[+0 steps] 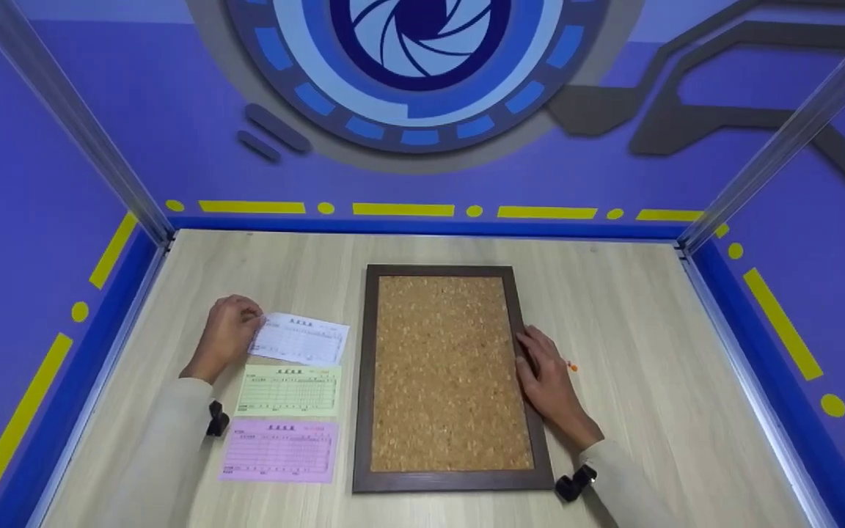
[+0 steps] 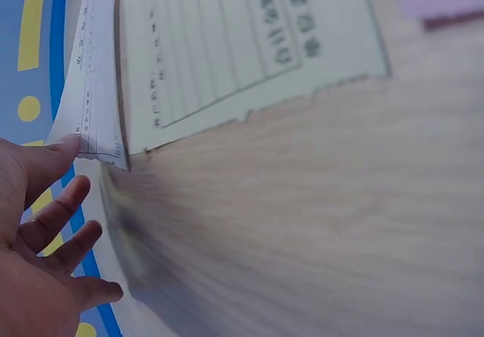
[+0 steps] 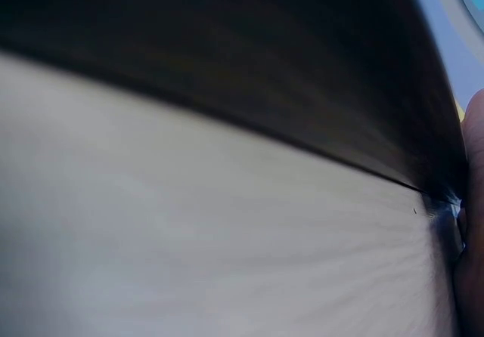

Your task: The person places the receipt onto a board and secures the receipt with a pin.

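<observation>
My left hand pinches the left edge of a white printed form, with the thumb on the paper and the other fingers spread below in the left wrist view. That form is tilted and sits just above a green printed form. Below the green one lies a pink printed form. To the right is a cork board in a dark brown frame. My right hand rests along the frame's right side, fingertips and thumb touching its edge.
Small orange objects show just beside the right hand, mostly hidden behind it. The light wooden table is bounded by blue walls with yellow dashes at the back and both sides.
</observation>
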Demonstrator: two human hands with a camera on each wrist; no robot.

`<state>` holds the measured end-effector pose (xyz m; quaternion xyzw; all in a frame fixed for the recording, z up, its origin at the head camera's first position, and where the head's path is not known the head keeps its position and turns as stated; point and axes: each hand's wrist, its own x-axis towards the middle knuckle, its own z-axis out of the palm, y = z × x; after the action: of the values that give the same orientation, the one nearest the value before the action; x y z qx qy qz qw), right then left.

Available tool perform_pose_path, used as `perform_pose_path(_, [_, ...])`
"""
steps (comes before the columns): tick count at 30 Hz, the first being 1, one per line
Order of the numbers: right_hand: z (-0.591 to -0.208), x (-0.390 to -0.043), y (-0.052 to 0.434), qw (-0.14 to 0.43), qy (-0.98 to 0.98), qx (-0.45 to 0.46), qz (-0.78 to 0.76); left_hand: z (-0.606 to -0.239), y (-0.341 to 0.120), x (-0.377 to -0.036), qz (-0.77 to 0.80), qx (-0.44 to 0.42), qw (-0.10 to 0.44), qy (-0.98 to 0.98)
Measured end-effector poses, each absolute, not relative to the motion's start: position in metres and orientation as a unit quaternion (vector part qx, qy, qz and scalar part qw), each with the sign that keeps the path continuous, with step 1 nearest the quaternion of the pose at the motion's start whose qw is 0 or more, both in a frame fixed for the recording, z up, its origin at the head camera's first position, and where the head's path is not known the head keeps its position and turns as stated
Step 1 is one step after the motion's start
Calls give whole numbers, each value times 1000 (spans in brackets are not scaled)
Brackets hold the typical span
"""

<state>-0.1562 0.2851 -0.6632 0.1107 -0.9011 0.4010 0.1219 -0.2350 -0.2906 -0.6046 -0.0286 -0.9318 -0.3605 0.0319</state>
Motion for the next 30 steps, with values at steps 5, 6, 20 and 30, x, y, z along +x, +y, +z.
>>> perform_pose_path(5, [-665,-156,285,123,-900,112,402,-594,-290,-233,-373,-14,21,-928])
perform_pose_path(6, [-665,-156,285,122,-900,113,402,-593,-290,-232,-376,-14,18,-926])
perform_pose_path(20, [-663,-157,285,132,-901,117,396,-575,-286,-223,-391,-52,27,-919])
perform_pose_path(30, [-664,-157,285,131,-899,118,401,-560,-284,-222,-385,-62,29,-920])
